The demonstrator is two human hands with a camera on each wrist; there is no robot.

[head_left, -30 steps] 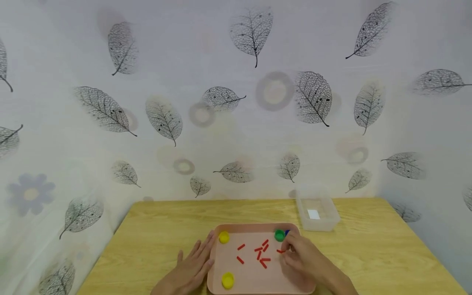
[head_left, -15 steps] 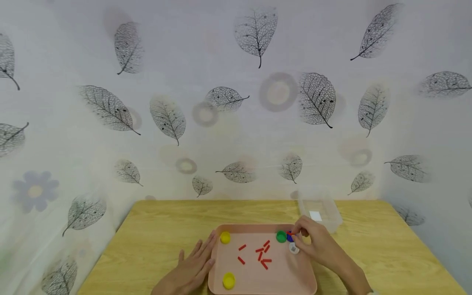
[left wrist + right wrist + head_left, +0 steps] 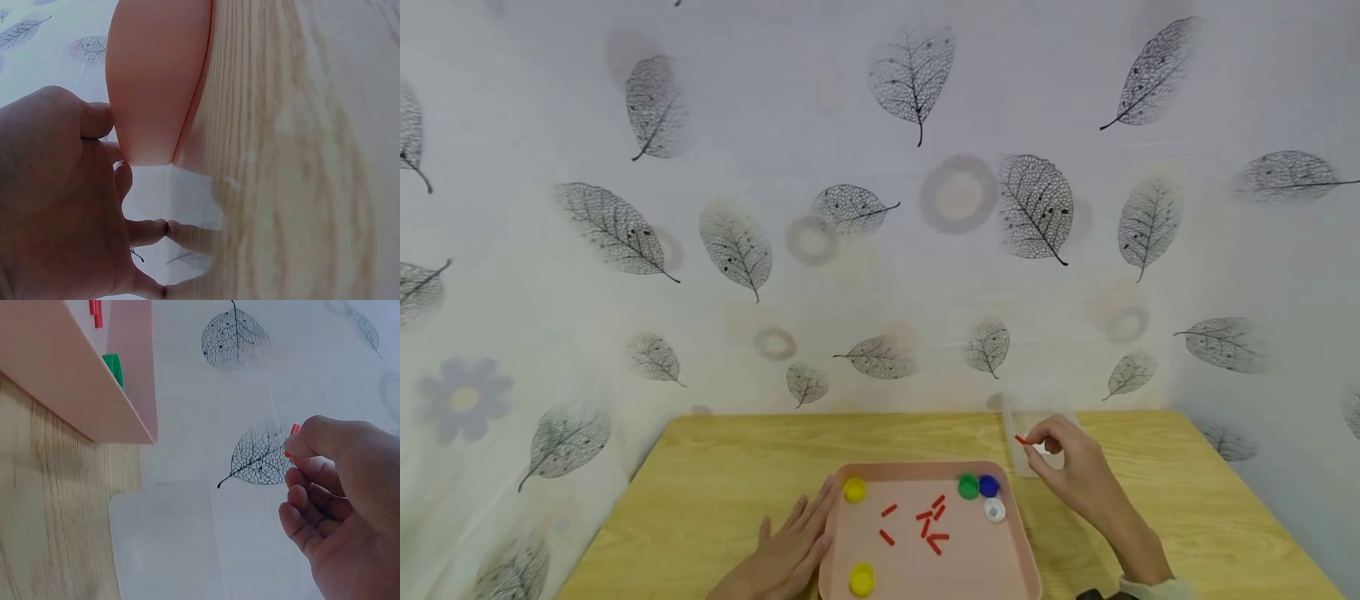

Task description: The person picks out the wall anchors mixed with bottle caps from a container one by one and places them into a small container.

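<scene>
My right hand point(image 3: 1078, 471) pinches a small red stick point(image 3: 1022, 439) between thumb and fingertips, over the clear plastic box point(image 3: 1027, 467). In the right wrist view the red stick point(image 3: 294, 431) pokes out past the thumb. My left hand point(image 3: 786, 550) lies at the left side of the pink tray point(image 3: 917, 472), fingers extended against its wall. The left wrist view shows that hand point(image 3: 62, 200) touching the tray's outer wall point(image 3: 159, 81). Several red sticks point(image 3: 926, 527) lie scattered in the tray's middle.
Round yellow caps point(image 3: 854, 490) sit in the tray's left corners. A green cap point(image 3: 968, 486), a blue cap point(image 3: 988, 486) and a white cap point(image 3: 994, 510) cluster at its far right corner. The wooden table point(image 3: 737, 450) meets a leaf-patterned backdrop point(image 3: 880, 275).
The right hand has picked up a red stick from the tray's right side and carried it up and rightward over the tray's edge to the box. The left hand stays in place.
</scene>
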